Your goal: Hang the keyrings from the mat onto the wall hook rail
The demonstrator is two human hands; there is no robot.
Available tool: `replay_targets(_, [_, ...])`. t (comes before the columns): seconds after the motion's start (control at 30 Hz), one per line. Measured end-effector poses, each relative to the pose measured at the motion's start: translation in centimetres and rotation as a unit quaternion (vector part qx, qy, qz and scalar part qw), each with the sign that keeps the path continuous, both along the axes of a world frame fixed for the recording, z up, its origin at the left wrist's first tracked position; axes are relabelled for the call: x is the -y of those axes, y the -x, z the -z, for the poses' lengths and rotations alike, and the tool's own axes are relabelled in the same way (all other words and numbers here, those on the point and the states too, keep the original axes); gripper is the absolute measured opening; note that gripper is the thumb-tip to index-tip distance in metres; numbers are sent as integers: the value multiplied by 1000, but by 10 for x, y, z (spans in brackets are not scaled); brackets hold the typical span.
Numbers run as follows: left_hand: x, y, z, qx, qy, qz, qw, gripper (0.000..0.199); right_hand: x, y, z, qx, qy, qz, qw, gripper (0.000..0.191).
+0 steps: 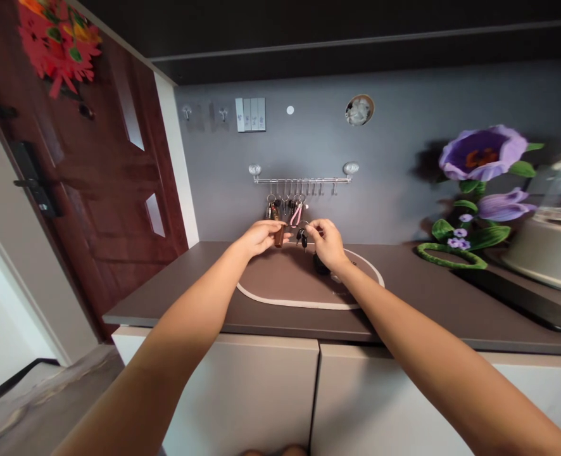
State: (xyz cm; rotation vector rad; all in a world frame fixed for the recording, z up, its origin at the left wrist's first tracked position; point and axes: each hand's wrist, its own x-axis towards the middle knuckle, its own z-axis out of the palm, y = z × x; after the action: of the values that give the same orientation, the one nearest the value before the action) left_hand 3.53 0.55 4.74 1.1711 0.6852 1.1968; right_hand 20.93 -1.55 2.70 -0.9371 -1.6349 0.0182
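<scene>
Over the brown oval mat [280,285], my left hand [264,237] is closed on a brown fob [279,237] that hangs below its fingertips. My right hand [325,240] pinches a metal ring with dark keys [302,237] dangling from it. The two hands are a short way apart, with the keys between them. Just behind them, more keys [273,207] and a pink strap [296,215] hang from the clear hook rail [304,181] on the wall. A black object [321,264] rests on the mat, partly hidden by my right hand.
A purple fabric flower [484,155] and a cream-based appliance [546,253] stand at the right of the dark counter [404,310]. A black flat object [522,301] lies before them. A dark shelf overhangs the counter; a red-brown door [104,171] is at left.
</scene>
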Motion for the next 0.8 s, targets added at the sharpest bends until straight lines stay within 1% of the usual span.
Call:
replay_targets(0.13, [2,-3,5,-85,0,11,996,17,-4,-3,1,-54,19,-9,998,16])
replay_targets(0.23, [1,-6,11,-150,-30,34,988,19,-7,-4,2,-101,41,-24,994,18])
replay_targets(0.3, [-1,-8,16,-192,-70,39,978,22,-8,-4,3,-137,58,-49,988,19])
replay_targets(0.37, [-3,-11,21,-230,-126,22,965,24,-7,-3,3,-176,84,-84,977,21])
replay_targets(0.4, [-4,-13,24,-243,-157,13,957,25,-6,-2,3,-195,100,-102,970,21])
replay_targets(0.47, [-4,-17,27,-257,-211,16,943,26,-4,-1,2,-223,134,-127,957,22])
replay_targets(0.6, [-1,-24,29,-285,-282,26,916,26,0,0,0,-243,158,-144,946,22])
replay_targets(0.73, [4,-28,28,-321,-324,-1,890,25,0,-1,-1,-256,176,-157,938,22])
replay_targets(0.8, [5,-29,28,-335,-348,-27,875,25,-2,-2,0,-262,176,-158,936,23])
